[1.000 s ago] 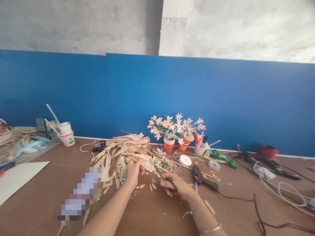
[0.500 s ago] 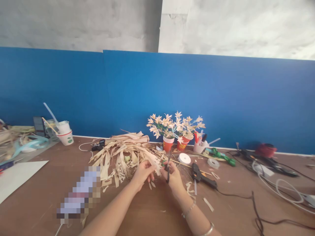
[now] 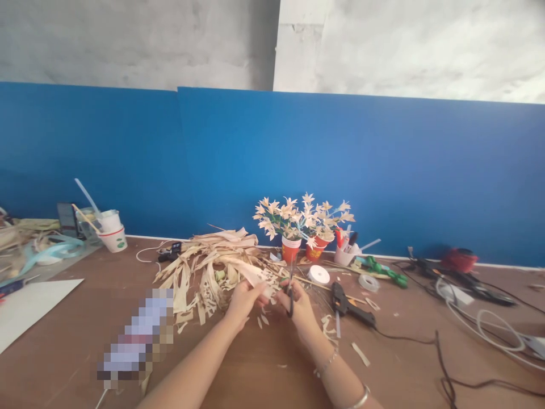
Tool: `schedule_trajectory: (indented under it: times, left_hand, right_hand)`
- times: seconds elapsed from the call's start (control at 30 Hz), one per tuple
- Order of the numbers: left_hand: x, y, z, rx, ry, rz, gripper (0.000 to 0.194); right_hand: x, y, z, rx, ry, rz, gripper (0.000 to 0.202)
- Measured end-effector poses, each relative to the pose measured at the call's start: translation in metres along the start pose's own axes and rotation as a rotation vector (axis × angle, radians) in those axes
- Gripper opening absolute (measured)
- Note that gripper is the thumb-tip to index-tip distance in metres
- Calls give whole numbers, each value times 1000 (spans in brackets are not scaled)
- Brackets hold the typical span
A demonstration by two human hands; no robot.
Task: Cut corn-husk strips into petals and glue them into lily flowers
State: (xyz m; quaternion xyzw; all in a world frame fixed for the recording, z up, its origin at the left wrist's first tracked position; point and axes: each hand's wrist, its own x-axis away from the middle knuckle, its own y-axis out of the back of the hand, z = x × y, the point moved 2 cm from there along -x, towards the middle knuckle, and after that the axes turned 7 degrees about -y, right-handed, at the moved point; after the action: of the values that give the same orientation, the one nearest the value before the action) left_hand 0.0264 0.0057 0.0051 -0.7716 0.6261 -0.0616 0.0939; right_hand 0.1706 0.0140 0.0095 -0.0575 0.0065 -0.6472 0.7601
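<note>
My left hand (image 3: 246,302) is closed on a pale strip of dried husk (image 3: 252,274), which points up and to the left from the fingers. A pair of scissors (image 3: 290,292) sits in my right hand (image 3: 299,307), its blades upright and its dark handle around the fingers. The fingertips of the right hand are close to the husk's near end; whether they touch it I cannot tell. Small cut petal-shaped pieces (image 3: 263,320) lie on the table just below the hands. A heap of dried husks (image 3: 213,261) spreads behind and left of my left hand.
Husk flowers (image 3: 287,213) stand in red paper cups (image 3: 291,250) at the back. A white tape roll (image 3: 319,275), a clear tape roll (image 3: 369,282) and a black glue gun (image 3: 351,307) with its cord lie to the right. Cables (image 3: 485,324) tangle farther right. At left stands a white cup (image 3: 114,236).
The husk strip in my left hand has tilted leftward, and its end has drawn a little away from my right hand. The scissors are turned slightly more upright.
</note>
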Motion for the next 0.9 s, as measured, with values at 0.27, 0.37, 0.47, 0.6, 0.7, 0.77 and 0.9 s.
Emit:
schedule_trajectory:
  times: [0.27,0.37,0.47,0.6,0.7,0.77,0.9]
  left_hand:
    - [-10,17,-4,49,-74,-285,28]
    - [-11,17,-4,42,-78,-290,27]
    - [-10,15,-3,55,-81,-282,25]
    - [-8,12,-3,75,-82,-271,25]
    - [-7,11,-4,71,-85,-264,26]
    - [-7,11,-4,72,-82,-254,27]
    - [-9,12,-1,86,-70,-235,30]
  right_hand:
    - [7,-4,-5,255,-161,367,45]
    - [9,-7,-8,263,-195,429,45]
    - [10,-8,-9,242,-218,434,45]
    - [9,-9,-9,225,-218,424,44]
    - [8,-8,-10,229,-204,428,43]
    - [8,-9,-10,227,-193,429,43]
    - [10,-9,-8,231,-165,430,41]
